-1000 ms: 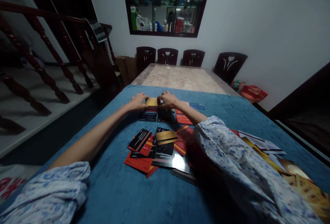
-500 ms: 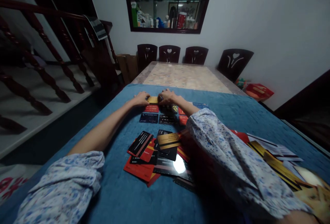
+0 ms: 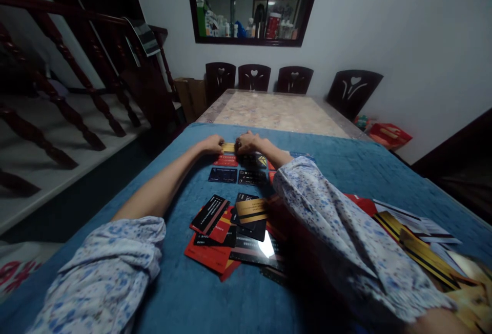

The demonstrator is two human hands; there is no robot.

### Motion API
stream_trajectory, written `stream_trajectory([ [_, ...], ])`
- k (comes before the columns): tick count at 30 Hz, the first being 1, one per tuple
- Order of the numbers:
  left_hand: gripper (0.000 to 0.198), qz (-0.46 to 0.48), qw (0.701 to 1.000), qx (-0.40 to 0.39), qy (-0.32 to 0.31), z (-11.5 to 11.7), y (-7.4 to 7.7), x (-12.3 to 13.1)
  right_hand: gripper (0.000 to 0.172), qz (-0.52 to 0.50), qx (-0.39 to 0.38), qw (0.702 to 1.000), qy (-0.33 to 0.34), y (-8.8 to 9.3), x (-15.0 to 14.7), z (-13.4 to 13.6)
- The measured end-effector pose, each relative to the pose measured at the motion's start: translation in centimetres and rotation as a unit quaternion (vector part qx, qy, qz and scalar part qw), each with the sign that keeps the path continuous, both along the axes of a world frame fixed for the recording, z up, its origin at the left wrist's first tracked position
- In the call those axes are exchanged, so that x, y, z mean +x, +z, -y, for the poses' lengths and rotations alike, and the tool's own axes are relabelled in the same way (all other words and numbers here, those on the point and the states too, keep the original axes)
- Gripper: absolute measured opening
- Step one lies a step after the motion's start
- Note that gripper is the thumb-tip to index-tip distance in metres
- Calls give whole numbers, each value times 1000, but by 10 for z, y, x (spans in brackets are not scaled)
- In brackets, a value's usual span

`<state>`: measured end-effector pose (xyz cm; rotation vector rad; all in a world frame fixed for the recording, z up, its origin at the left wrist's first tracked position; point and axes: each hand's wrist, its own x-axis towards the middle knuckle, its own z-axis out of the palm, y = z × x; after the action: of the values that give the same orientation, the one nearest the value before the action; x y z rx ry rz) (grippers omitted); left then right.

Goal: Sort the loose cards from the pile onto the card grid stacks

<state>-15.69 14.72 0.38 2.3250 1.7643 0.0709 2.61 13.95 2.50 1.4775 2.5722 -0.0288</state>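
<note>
- Head view, far left: a pale bag [image 3: 17,270] bears bold red lettering, cut off by the frame.
- Left hand [image 3: 213,144], fingers curled and partly closed, at the left end of a gold card [image 3: 229,147] in the far row on the blue cloth [image 3: 338,165] covering the near desk [image 3: 274,108]; whether it grips cannot be told.
- Red card [image 3: 226,160], just nearer than the gold card, shows pale characters too small to read; nearer again lies a navy card [image 3: 222,175] with one faint line of print.
- Loose pile, closer in: a black card [image 3: 209,214] with a brownish stripe and small white text tops red ones, beside a striped gold card [image 3: 250,211]; the print is illegible.
- Black-and-white-lettered card [image 3: 252,177], right of the navy one, unreadable.
- Right hand [image 3: 248,143], fingers bent inward at the gold card's right end; its hold cannot be told.
- Yellow diamond-shaped emblem [image 3: 262,161] marks a card beneath the right wrist.
- Far right, white striped cards [image 3: 418,221] and gold ones overlap.
</note>
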Motion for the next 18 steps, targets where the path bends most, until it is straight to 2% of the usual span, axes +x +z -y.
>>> stream_trajectory([
  [14,27,5,999,-37,11,-3,4,1,41,12,-12,1000,-15,6,-5,6],
  [18,38,37,999,-8,17,7,2,-5,41,11,-5,1000,-20,6,-4,10],
])
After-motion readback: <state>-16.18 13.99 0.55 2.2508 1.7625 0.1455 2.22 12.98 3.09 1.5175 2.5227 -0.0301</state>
